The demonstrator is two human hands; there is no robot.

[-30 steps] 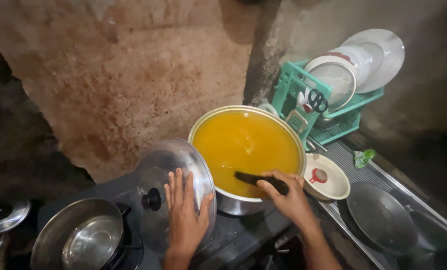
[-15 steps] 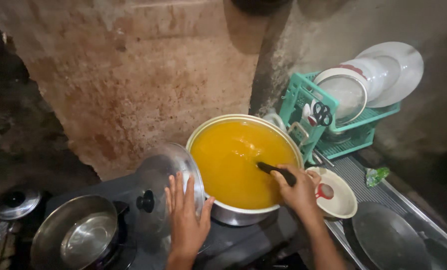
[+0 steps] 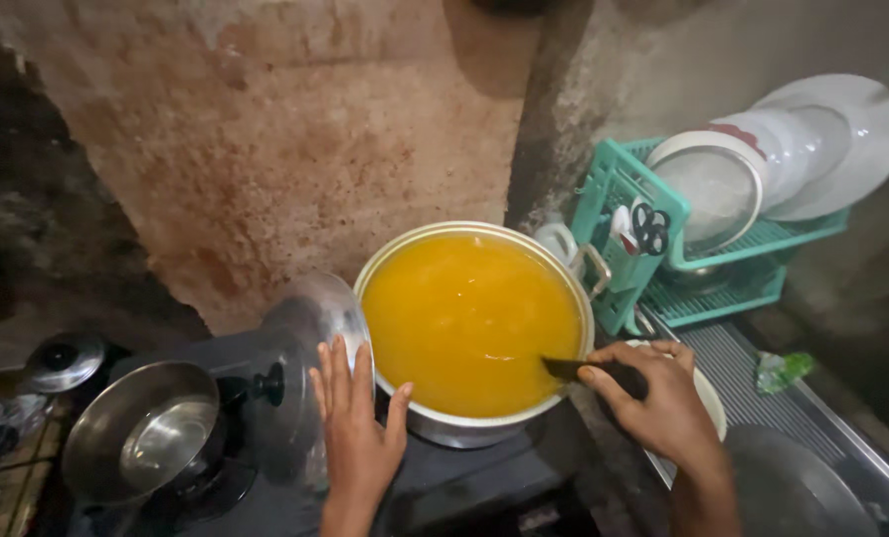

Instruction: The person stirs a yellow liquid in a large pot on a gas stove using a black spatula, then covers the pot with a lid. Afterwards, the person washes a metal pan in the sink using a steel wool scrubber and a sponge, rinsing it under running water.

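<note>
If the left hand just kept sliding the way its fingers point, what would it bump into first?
Most likely the tilted metal lid, which the left hand already seems to touch; depth is unclear. The pot of yellow soup sits just to the right.

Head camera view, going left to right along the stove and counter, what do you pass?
Small lid → empty steel pot → pot lid → left hand → big pot of yellow liquid → right hand holding dark handle → green dish rack

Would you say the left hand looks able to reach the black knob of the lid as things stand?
Probably yes. The left hand rests open beside the pot lid, and its black knob shows just left of the fingers with nothing over it.
</note>
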